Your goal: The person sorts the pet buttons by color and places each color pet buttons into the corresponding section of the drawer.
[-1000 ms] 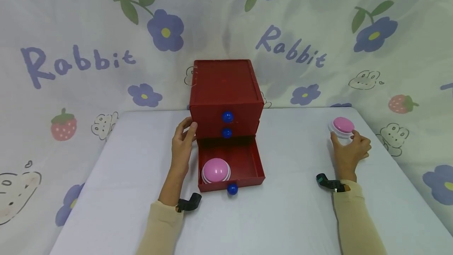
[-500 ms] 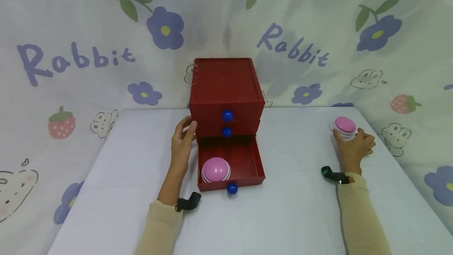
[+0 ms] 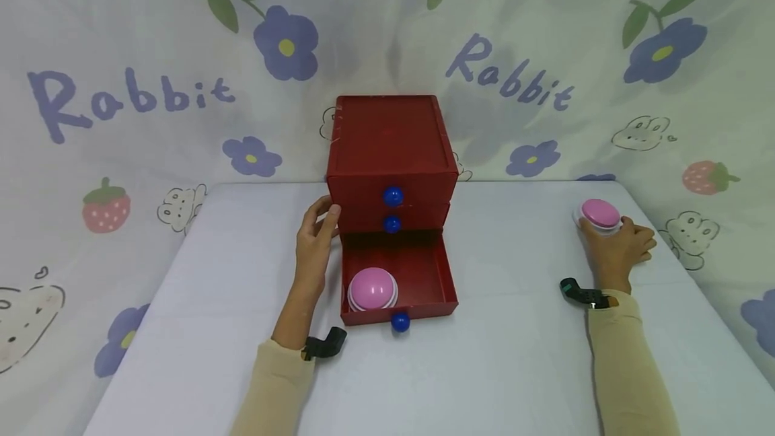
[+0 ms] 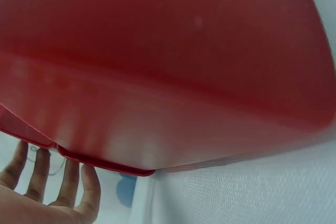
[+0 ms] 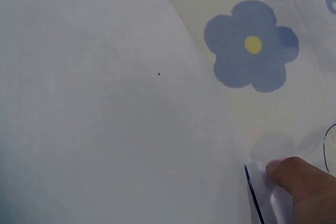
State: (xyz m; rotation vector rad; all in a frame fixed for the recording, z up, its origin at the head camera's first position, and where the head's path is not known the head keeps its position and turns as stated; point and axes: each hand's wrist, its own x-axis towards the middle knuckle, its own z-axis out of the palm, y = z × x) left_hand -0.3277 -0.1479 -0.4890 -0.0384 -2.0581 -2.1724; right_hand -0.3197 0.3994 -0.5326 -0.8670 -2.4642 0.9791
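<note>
Near the back right of the table, my right hand [image 3: 620, 251] grips a round push button with a pink cap [image 3: 599, 212] and a white base. Its thumb [image 5: 302, 179] presses the button's pale side in the right wrist view; the other fingers are hidden there. My left hand [image 3: 313, 244] rests at the left side of a red drawer cabinet [image 3: 387, 136], its fingers [image 4: 67, 182] stretched along the edge in the left wrist view. The cabinet's bottom drawer [image 3: 425, 278] is pulled out, and a second pink push button [image 3: 372, 288] sits in its left part.
Two upper drawers with blue knobs [image 3: 393, 196] are closed, and another blue knob [image 3: 400, 322] is on the pulled-out drawer. A white table [image 3: 496, 355] reaches back to a patterned cloth [image 3: 387, 32] along the rear and sides.
My right hand has edged a little forward and right around the button. The whole head view has shifted slightly. My left hand stays at the cabinet's side.
</note>
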